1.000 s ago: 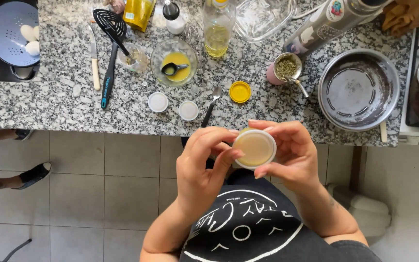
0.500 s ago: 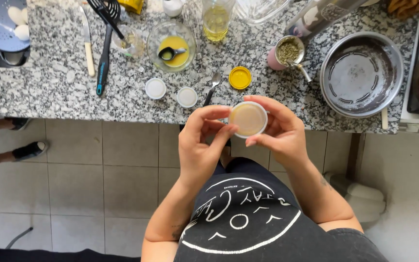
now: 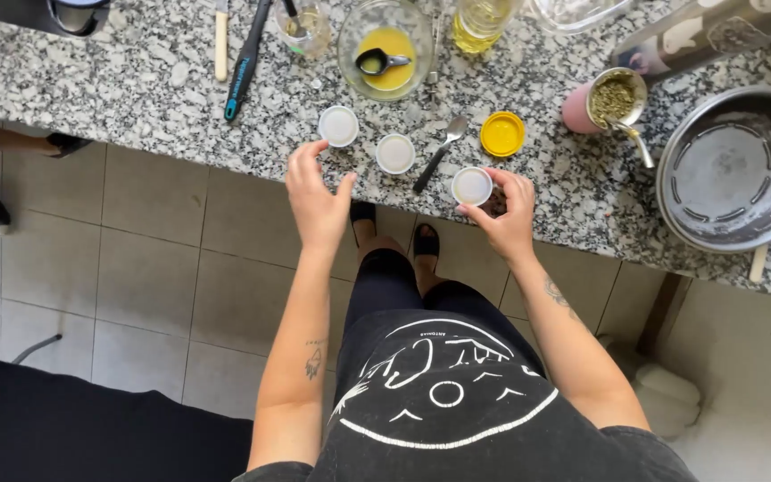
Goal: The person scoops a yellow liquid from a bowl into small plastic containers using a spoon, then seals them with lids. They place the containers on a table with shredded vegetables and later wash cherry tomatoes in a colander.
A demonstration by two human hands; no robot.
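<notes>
My right hand [image 3: 503, 212] grips a small round white-topped jar [image 3: 472, 186] and sets it on the granite counter [image 3: 136, 98] near its front edge. My left hand [image 3: 314, 189] is open with fingers spread, hovering at the counter edge just below a small white lid [image 3: 339, 126]. A second white lid [image 3: 395, 153] lies between the hands, with a metal spoon [image 3: 440, 150] beside it. A yellow lid [image 3: 502, 134] lies just beyond the jar.
A glass bowl of yellow liquid with a black scoop [image 3: 384, 52] stands at the back. To the right are a pink cup of green herbs [image 3: 607, 101] and a large metal pan [image 3: 735, 168]. A black spatula [image 3: 245, 62] and a bottle of oil [image 3: 480, 21] lie further back.
Both hands held the jar up in front of my body; now the right hand has lowered it to the counter and the left hand has let go and moved left.
</notes>
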